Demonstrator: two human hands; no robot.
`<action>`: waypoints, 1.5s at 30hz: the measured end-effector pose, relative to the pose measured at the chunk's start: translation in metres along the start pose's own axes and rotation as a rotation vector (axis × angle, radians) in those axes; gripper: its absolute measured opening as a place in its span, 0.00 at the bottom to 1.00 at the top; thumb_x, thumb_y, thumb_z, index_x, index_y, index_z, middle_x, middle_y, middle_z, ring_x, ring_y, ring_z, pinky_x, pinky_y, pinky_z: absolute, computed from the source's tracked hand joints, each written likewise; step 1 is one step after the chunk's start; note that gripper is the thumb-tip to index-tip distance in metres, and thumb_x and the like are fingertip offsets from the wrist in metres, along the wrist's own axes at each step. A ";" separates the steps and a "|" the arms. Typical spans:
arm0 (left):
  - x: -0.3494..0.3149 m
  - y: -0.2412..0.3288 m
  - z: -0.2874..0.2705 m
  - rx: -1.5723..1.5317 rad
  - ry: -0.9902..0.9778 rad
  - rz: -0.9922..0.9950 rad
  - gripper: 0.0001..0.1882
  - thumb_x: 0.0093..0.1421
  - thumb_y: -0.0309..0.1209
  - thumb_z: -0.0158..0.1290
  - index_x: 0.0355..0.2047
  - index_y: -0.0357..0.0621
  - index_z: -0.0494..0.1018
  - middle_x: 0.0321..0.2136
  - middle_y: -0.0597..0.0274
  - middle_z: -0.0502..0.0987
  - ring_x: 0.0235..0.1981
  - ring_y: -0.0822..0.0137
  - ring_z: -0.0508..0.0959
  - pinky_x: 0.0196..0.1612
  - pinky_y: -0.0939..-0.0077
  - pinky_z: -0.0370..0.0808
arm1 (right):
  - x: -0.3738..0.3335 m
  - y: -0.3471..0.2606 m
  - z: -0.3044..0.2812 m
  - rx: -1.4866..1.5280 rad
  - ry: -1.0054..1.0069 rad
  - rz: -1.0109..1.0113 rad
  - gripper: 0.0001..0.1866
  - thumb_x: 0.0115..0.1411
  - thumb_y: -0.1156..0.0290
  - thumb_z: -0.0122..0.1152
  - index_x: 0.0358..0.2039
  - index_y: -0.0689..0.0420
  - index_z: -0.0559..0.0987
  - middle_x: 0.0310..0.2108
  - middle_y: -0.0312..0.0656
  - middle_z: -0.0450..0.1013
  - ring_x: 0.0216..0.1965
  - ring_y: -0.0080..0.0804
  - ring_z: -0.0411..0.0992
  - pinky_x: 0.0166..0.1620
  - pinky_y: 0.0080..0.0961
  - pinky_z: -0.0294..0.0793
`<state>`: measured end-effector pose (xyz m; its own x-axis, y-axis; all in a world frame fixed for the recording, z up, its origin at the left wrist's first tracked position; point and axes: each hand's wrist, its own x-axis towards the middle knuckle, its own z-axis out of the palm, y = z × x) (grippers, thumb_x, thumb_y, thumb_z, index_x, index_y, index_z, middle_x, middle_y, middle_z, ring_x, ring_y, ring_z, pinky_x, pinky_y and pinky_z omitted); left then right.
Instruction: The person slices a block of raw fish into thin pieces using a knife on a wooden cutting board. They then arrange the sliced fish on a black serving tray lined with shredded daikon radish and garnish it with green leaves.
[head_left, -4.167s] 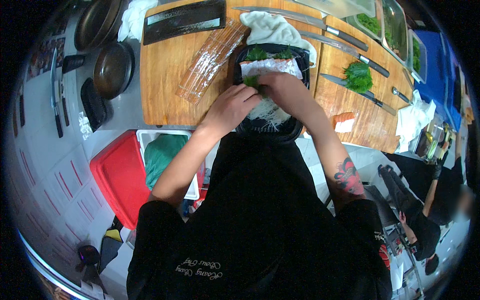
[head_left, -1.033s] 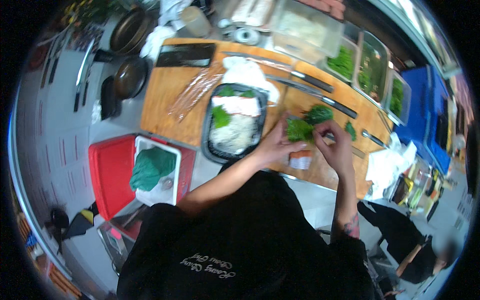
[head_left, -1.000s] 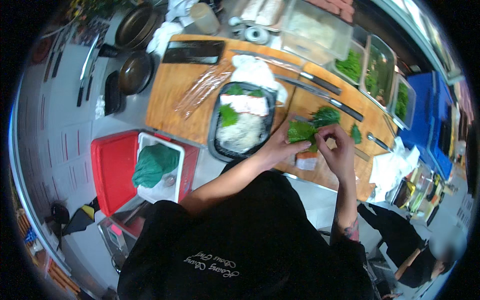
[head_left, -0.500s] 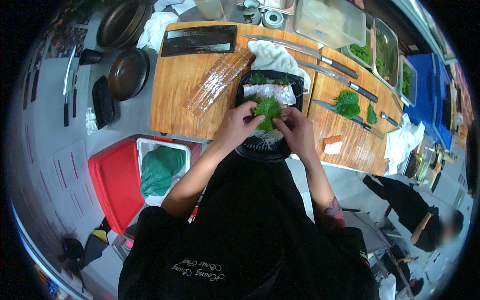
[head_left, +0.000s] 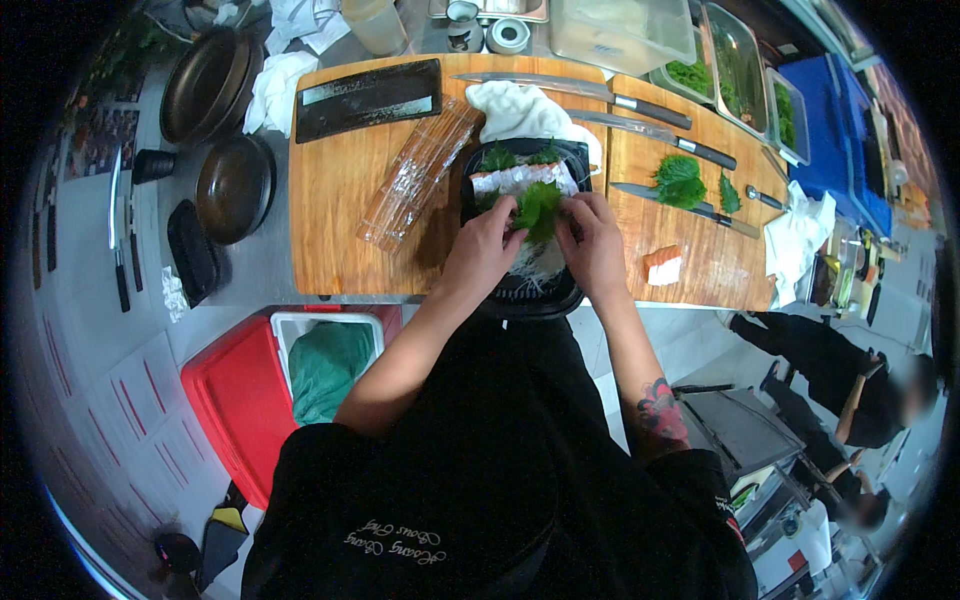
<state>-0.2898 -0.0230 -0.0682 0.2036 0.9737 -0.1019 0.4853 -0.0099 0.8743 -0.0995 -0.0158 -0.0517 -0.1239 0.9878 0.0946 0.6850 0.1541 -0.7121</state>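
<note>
A green serrated leaf, like shiso, (head_left: 540,208) is pinched between my two hands above a black tray (head_left: 568,302). My left hand (head_left: 482,248) has thumb and fingers closed at the leaf's left side. At its right side, my right hand (head_left: 596,246) is closed in a pinch too. Just beyond the leaf, pale fish slices with a reddish edge (head_left: 520,179) lie in a row across the tray. More green leaves (head_left: 500,157) stand behind them. White shredded strands, like daikon, (head_left: 530,266) lie at the tray's near part. My fingers hide the row's near side.
Left of the tray lie a film-wrapped bamboo mat (head_left: 420,172) and a dark rectangular plate (head_left: 368,98). A white cloth (head_left: 525,112) touches the far side. Long knives (head_left: 655,112), loose leaves (head_left: 680,182) and a fish piece (head_left: 662,266) lie right. Two people (head_left: 830,370) are behind at right.
My view has shifted, so the board sits further left in it. Both hands, still pinching the leaf, have moved slightly away from me, nearer the fish slices.
</note>
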 end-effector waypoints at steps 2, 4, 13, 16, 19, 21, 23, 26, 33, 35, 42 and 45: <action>0.004 -0.001 0.003 -0.004 -0.003 -0.036 0.17 0.60 0.24 0.61 0.45 0.39 0.66 0.30 0.42 0.80 0.35 0.41 0.81 0.34 0.52 0.76 | 0.004 -0.001 -0.004 0.009 0.037 -0.016 0.11 0.56 0.79 0.65 0.41 0.61 0.79 0.32 0.46 0.75 0.33 0.45 0.76 0.38 0.34 0.76; 0.006 -0.002 0.005 -0.005 -0.010 -0.038 0.18 0.59 0.24 0.61 0.45 0.39 0.65 0.29 0.43 0.80 0.34 0.41 0.81 0.33 0.52 0.76 | 0.005 0.001 -0.014 0.040 0.021 0.019 0.10 0.57 0.79 0.65 0.41 0.61 0.79 0.30 0.42 0.75 0.30 0.38 0.77 0.35 0.29 0.76; -0.003 0.002 -0.002 -0.024 0.064 0.011 0.19 0.59 0.27 0.63 0.47 0.41 0.67 0.33 0.53 0.77 0.32 0.52 0.79 0.35 0.62 0.77 | -0.028 0.071 -0.103 0.162 -0.007 0.405 0.10 0.59 0.78 0.63 0.42 0.62 0.79 0.26 0.35 0.74 0.27 0.17 0.71 0.33 0.19 0.73; -0.011 0.001 -0.017 0.163 0.082 0.165 0.17 0.58 0.28 0.63 0.46 0.41 0.71 0.37 0.56 0.76 0.39 0.55 0.77 0.43 0.62 0.74 | -0.012 0.051 -0.107 -0.313 0.055 0.056 0.11 0.57 0.73 0.67 0.40 0.62 0.79 0.30 0.43 0.77 0.32 0.42 0.77 0.37 0.33 0.77; -0.010 0.001 -0.029 0.396 0.017 0.347 0.16 0.56 0.29 0.63 0.44 0.42 0.74 0.39 0.58 0.75 0.47 0.56 0.74 0.51 0.60 0.69 | 0.001 0.025 -0.075 -0.165 0.009 0.091 0.14 0.57 0.69 0.69 0.42 0.59 0.78 0.36 0.47 0.78 0.40 0.50 0.77 0.44 0.40 0.76; -0.009 -0.001 -0.033 0.498 -0.037 0.404 0.15 0.55 0.30 0.62 0.43 0.44 0.76 0.40 0.60 0.74 0.49 0.58 0.72 0.53 0.59 0.65 | 0.010 0.000 -0.044 -0.002 -0.147 0.156 0.15 0.56 0.66 0.70 0.40 0.58 0.78 0.36 0.48 0.78 0.41 0.50 0.77 0.45 0.41 0.75; -0.004 0.000 -0.037 0.556 -0.061 0.409 0.16 0.55 0.30 0.62 0.44 0.45 0.76 0.40 0.62 0.73 0.50 0.61 0.71 0.53 0.60 0.63 | 0.019 -0.010 -0.022 -0.115 -0.159 0.003 0.17 0.58 0.67 0.70 0.44 0.58 0.75 0.32 0.47 0.77 0.36 0.45 0.78 0.42 0.37 0.77; -0.001 0.009 -0.049 0.556 -0.165 0.336 0.15 0.57 0.31 0.61 0.44 0.45 0.76 0.41 0.60 0.73 0.48 0.58 0.72 0.52 0.60 0.65 | 0.020 -0.003 0.001 -0.146 -0.142 -0.098 0.15 0.59 0.69 0.69 0.44 0.57 0.75 0.31 0.46 0.77 0.35 0.45 0.77 0.40 0.37 0.76; 0.028 0.016 -0.056 0.530 -0.032 0.412 0.14 0.56 0.29 0.62 0.43 0.46 0.75 0.39 0.60 0.71 0.44 0.58 0.73 0.51 0.61 0.63 | -0.003 0.009 0.003 0.038 0.003 0.110 0.10 0.55 0.71 0.70 0.37 0.57 0.80 0.28 0.42 0.77 0.34 0.43 0.74 0.41 0.38 0.72; 0.033 0.009 -0.053 0.561 -0.088 0.393 0.11 0.55 0.29 0.63 0.38 0.46 0.75 0.39 0.60 0.71 0.45 0.59 0.73 0.51 0.62 0.62 | -0.006 0.010 0.004 -0.089 0.043 0.006 0.09 0.55 0.70 0.71 0.36 0.56 0.81 0.28 0.41 0.77 0.35 0.42 0.73 0.43 0.37 0.71; 0.042 0.011 -0.057 0.428 -0.130 0.325 0.08 0.56 0.31 0.63 0.33 0.47 0.75 0.39 0.62 0.71 0.46 0.59 0.73 0.49 0.61 0.62 | -0.005 -0.004 -0.004 -0.200 0.157 -0.117 0.09 0.53 0.67 0.72 0.35 0.51 0.82 0.32 0.37 0.75 0.39 0.39 0.72 0.43 0.37 0.67; 0.045 0.006 -0.053 0.439 -0.112 0.299 0.09 0.55 0.31 0.63 0.33 0.46 0.75 0.39 0.61 0.71 0.47 0.58 0.73 0.49 0.60 0.61 | -0.005 -0.012 -0.005 -0.175 0.114 -0.172 0.10 0.52 0.67 0.73 0.35 0.52 0.82 0.32 0.35 0.74 0.39 0.39 0.72 0.44 0.38 0.67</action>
<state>-0.3227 0.0325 -0.0430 0.4649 0.8839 0.0501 0.6971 -0.4004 0.5947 -0.1037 -0.0221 -0.0401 -0.1748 0.9414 0.2885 0.7758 0.3121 -0.5483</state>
